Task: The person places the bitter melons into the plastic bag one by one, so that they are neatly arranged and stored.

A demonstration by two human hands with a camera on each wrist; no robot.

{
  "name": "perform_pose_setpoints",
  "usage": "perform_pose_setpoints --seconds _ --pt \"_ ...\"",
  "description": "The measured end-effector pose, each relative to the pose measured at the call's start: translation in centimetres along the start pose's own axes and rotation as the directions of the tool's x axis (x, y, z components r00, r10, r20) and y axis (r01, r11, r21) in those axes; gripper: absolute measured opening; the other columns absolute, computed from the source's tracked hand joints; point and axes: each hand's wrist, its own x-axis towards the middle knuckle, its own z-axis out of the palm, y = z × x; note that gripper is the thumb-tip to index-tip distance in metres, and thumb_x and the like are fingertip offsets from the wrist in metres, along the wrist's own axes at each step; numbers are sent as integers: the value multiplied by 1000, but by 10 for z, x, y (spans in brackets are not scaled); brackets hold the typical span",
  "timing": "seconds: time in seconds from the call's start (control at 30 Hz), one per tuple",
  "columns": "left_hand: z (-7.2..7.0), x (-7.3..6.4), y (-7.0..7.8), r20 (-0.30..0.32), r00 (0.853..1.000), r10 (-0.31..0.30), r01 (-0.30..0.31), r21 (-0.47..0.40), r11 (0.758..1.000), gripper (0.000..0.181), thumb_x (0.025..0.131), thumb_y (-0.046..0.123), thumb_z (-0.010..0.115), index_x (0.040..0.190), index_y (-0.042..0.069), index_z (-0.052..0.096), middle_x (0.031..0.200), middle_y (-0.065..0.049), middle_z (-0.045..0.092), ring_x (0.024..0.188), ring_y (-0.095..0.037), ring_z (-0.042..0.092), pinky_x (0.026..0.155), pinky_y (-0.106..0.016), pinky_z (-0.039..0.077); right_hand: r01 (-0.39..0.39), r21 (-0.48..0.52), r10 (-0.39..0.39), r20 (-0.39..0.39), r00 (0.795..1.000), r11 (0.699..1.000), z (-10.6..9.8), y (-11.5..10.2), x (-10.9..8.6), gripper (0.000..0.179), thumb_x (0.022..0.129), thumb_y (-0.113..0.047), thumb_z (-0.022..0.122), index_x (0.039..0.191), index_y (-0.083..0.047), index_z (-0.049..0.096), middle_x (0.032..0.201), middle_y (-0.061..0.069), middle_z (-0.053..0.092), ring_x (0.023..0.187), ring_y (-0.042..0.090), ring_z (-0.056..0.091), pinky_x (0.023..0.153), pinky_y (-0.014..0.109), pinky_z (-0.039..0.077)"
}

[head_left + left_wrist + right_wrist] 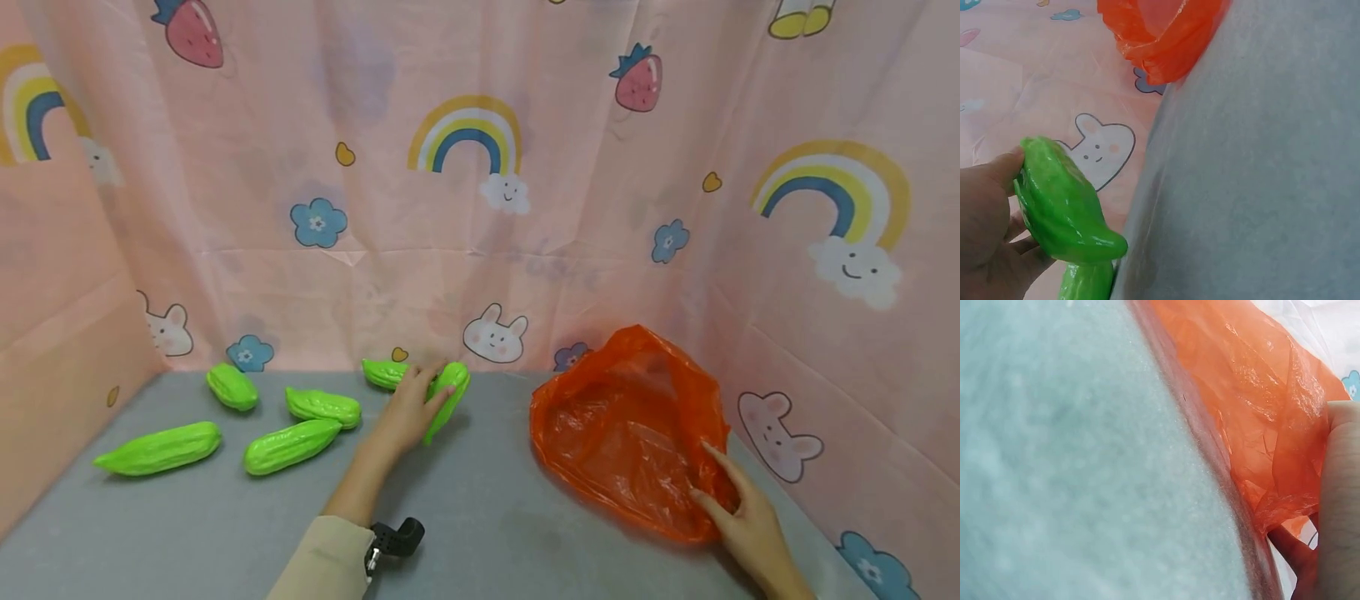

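table [495, 500] between left hand [408, 408] gripping gourd [455, 377] near edge, right hand [750, 525] holding bag [618, 429]

– "Three o'clock from the left hand [411, 408], what've we got?"
– "A wide lane of grey tabletop [483, 492], running to the orange-red bag [618, 433]!"
– "Twelve?"
– "Walled off by the pink curtain [420, 283]!"
– "Nine?"
– "A close pair of green gourds [322, 406] blocks the low route; there's room overhead!"
– "Five?"
– "More tabletop, free running!"
– "And into the bag?"
– "The mouth gapes toward seven o'clock, a way in there, but the right hand [746, 521] bars the rim at four!"
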Motion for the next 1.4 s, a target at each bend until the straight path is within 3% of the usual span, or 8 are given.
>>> perform_pose_setpoints --seconds 0.23,0.4,0.47,0.53,0.63,0.7,0.97,1.4 --pt "11 -1 -10 14 999 -35 36 -107 994 47 104 24 57 145 1 48 139 -25 57 133 -42 54 111 -57 43 32 -26 -32 -19 999 999 3 4 -1 71 99 -24 65 158 -7 30 156 35 33 133 53 40 100 75 37" --pt "17 -3 -18 37 992 -122 127 -232 964 68 105 26 54 160 8 18 144 -29 54 126 -43 60 103 -56 49 77 -37 -79 -49 996 996 3 5 -3 69 98 -26 67 158 -11 34 155 33 38 129 49 44 101 10 40" --pt "19 -1 -17 45 990 -133 141 -294 945 75 105 25 54 163 12 9 146 -29 51 125 -42 59 102 -54 49 85 -39 -88 -55 995 996 2 5 -3 68 98 -27 66 157 -13 35 155 32 38 129 48 44 101 9 38" --pt "20 0 -15 45 988 -145 151 -363 920 77 105 24 55 164 14 6 148 -29 48 125 -40 58 102 -52 50 82 -26 -84 -49 995 996 1 5 -3 68 99 -27 66 158 -12 34 156 33 36 130 50 42 116 35 40" --pt "26 0 -11 63 983 -174 183 -468 864 79 106 22 52 164 13 -1 151 -31 41 127 -38 56 101 -48 51 43 -29 -43 -20 999 999 -1 4 -1 70 100 -31 63 159 -11 31 157 34 33 132 52 39 103 74 35" --pt "31 -1 -9 60 982 -181 187 -500 846 80 106 19 51 163 9 -5 150 -32 39 124 -38 58 97 -44 54 28 -18 -28 -2 1000 999 -2 4 -1 70 101 -31 62 159 -9 30 157 35 31 134 53 37 102 76 34" --pt "41 -1 -10 -34 999 -21 4 -431 902 45 101 4 55 146 2 49 121 -30 57 91 -27 67 76 -32 56 -2 0 2 3 1000 1000 -2 4 1 72 101 -31 62 159 -8 28 160 35 26 138 56 32 104 76 32" --pt "36 -8 -23 -51 986 -159 143 -235 961 43 101 28 61 135 3 59 129 -16 62 114 -29 62 94 -46 52 7 -4 -7 1 1000 1000 -1 3 1 71 101 -29 63 159 -8 28 159 36 27 137 56 34 102 76 33"
